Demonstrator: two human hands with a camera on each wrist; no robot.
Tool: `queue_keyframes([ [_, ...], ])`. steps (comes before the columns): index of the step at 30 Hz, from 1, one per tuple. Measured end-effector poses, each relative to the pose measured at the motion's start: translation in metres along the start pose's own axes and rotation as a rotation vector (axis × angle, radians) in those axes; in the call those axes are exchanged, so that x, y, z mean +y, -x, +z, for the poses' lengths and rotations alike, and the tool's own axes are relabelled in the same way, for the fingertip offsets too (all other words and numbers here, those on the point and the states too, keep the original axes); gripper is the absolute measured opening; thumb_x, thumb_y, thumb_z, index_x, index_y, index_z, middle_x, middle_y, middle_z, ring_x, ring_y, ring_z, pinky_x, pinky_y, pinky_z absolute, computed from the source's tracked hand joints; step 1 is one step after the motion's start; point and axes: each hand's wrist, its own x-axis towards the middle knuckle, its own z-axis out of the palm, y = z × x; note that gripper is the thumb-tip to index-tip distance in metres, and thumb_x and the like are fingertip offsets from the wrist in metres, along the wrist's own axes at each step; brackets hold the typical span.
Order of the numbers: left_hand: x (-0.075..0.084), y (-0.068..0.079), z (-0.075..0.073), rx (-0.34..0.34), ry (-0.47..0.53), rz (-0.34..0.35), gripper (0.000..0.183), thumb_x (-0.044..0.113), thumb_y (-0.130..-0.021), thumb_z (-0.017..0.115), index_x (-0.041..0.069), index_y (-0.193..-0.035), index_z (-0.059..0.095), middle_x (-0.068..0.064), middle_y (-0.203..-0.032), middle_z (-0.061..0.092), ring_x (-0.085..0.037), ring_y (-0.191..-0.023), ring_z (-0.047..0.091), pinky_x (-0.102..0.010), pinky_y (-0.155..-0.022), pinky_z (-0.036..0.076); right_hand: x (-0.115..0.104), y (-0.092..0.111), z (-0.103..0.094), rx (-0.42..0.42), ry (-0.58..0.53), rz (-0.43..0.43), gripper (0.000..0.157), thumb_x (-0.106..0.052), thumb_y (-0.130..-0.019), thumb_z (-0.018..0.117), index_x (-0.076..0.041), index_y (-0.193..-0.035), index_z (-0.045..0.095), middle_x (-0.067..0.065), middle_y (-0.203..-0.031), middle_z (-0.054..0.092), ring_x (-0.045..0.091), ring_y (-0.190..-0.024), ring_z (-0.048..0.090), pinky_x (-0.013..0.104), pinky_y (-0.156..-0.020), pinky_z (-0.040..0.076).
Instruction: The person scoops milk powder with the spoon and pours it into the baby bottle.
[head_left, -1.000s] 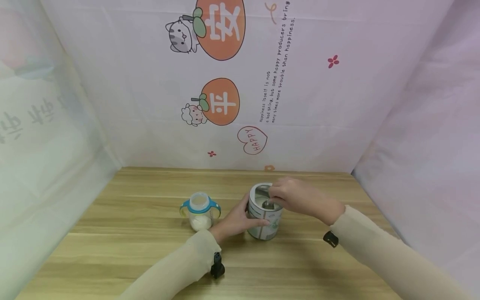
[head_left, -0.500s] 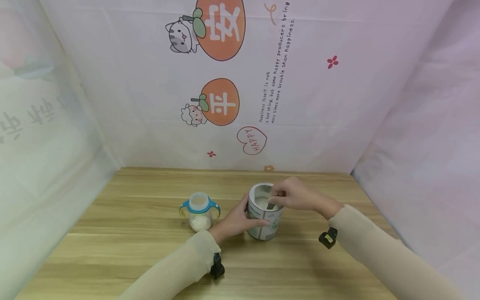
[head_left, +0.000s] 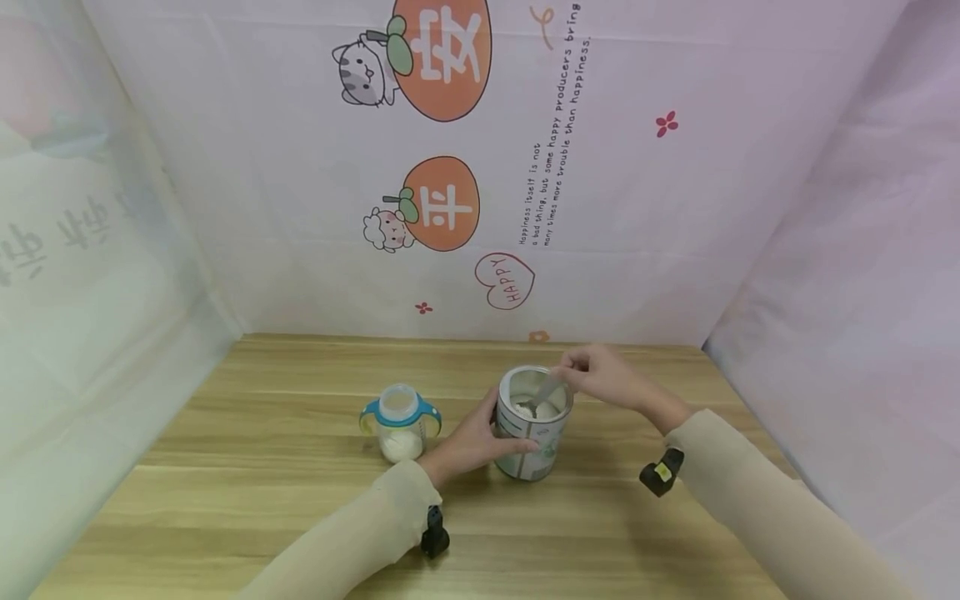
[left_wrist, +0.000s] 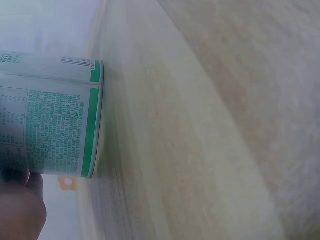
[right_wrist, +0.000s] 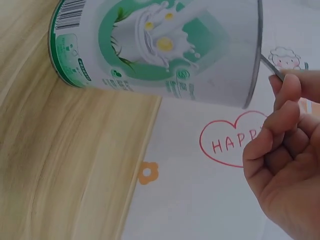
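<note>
An open milk powder can (head_left: pixel 528 450), white and green, stands upright on the wooden table. My left hand (head_left: pixel 472 442) grips its left side, thumb across the front. In the left wrist view, fingers (left_wrist: pixel 22 205) of that hand show by the can's printed side. With thumb and fingertips my right hand (head_left: pixel 607 375) pinches the handle of a metal spoon (head_left: pixel 546 392) just above the rim. The spoon leans into the can, its bowl down at the pale powder (head_left: pixel 555 408). In the right wrist view only the spoon's handle (right_wrist: pixel 272 66) shows, beyond the can's rim.
Left of the can stands a baby bottle (head_left: pixel 401 421) without a lid, with blue handles and white powder inside. White printed cloth (head_left: pixel 600 292) closes off the table's back, and plain cloth hangs at both sides.
My right hand has lifted and moved right, from inside the can's mouth to just beyond its rim. More of the spoon's handle now shows. The left hand and can have stayed still.
</note>
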Motion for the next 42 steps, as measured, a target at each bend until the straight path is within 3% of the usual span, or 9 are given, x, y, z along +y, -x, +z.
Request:
queue_keyframes([
  [5, -0.002, -0.001, 0.0, -0.003, 0.01, 0.013, 0.096, 0.035, -0.083, 0.084, 0.037, -0.156, 0.021, 0.009, -0.143, 0.048, -0.015, -0.134, 0.044, -0.048, -0.111, 0.033, 0.003, 0.003, -0.006, 0.066, 0.01, 0.064, 0.034, -0.032, -0.101, 0.062, -0.008, -0.078, 0.062, 0.003, -0.075, 0.06, 0.02, -0.07, 0.054, 0.033, -0.062, 0.046],
  [14, 0.0, 0.0, 0.0, 0.004, 0.032, 0.016, 0.099, 0.028, -0.083, 0.085, 0.033, -0.158, 0.02, 0.006, -0.146, 0.046, -0.018, -0.136, 0.042, -0.05, -0.112, 0.031, 0.005, 0.006, -0.009, 0.123, -0.005, 0.101, 0.031, -0.032, -0.1, 0.063, -0.009, -0.08, 0.062, 0.004, -0.074, 0.059, 0.02, -0.066, 0.048, 0.032, -0.057, 0.041],
  [29, -0.001, 0.0, 0.0, 0.005, 0.03, 0.023, 0.098, 0.035, -0.082, 0.085, 0.036, -0.157, 0.021, 0.009, -0.146, 0.045, -0.016, -0.136, 0.042, -0.049, -0.112, 0.031, 0.008, 0.009, -0.011, 0.154, -0.014, 0.133, 0.035, -0.038, -0.101, 0.061, -0.009, -0.081, 0.061, 0.002, -0.064, 0.05, 0.013, -0.053, 0.033, 0.028, -0.048, 0.03],
  [35, -0.003, 0.0, 0.0, 0.004, 0.036, 0.015, 0.098, 0.036, -0.082, 0.085, 0.039, -0.156, 0.021, 0.011, -0.147, 0.044, -0.015, -0.137, 0.041, -0.049, -0.113, 0.03, 0.012, 0.01, -0.011, 0.154, -0.056, 0.144, 0.037, -0.035, -0.101, 0.061, -0.005, -0.079, 0.059, 0.001, -0.062, 0.045, 0.013, -0.053, 0.033, 0.027, -0.048, 0.03],
  [42, -0.002, 0.001, 0.001, 0.012, 0.018, 0.003, 0.097, 0.036, -0.083, 0.084, 0.037, -0.157, 0.021, 0.007, -0.147, 0.045, -0.017, -0.137, 0.041, -0.051, -0.113, 0.03, 0.017, 0.012, -0.008, 0.13, -0.166, 0.178, 0.037, -0.032, -0.101, 0.062, -0.002, -0.08, 0.057, 0.006, -0.072, 0.051, 0.018, -0.063, 0.041, 0.03, -0.055, 0.037],
])
